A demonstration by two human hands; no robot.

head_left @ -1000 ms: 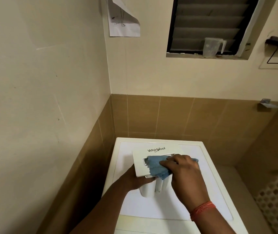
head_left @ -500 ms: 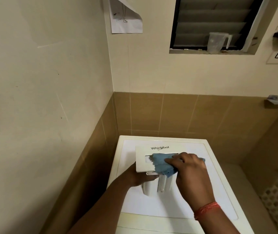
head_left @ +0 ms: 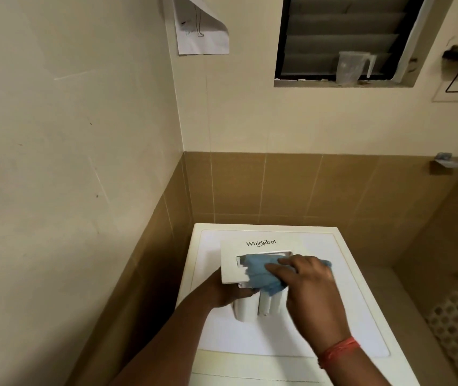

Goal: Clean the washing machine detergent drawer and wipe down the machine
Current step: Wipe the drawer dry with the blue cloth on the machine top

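Your left hand (head_left: 223, 292) grips the white detergent drawer (head_left: 252, 263) from underneath at its left side, fingers wrapped around the lower edge of the front panel, and holds the drawer above the flat top of the washing machine (head_left: 342, 296). The front panel faces up toward you, tilted, with the "Whirlpool" lettering near its far edge; the rounded white compartments of the drawer hang below the panel, toward you. Your right hand (head_left: 311, 293) presses a blue cloth (head_left: 261, 271) against the recessed handle opening of the panel, fingers closed down onto the cloth; the cloth is bunched, covering most of the recess and spilling over the panel's near edge, with one corner showing past the far side of your hand. A red thread band (head_left: 339, 351) circles your right wrist. The two hands sit close together on the drawer, the left below and to the left, the right on top. The machine stands in a corner against brown wall tiles (head_left: 291, 185). Above, a clear plastic jug (head_left: 351, 68) stands on the sill of a louvred window (head_left: 342, 34), and a sheet of paper (head_left: 202, 29) hangs on the wall with its upper corner curled over.
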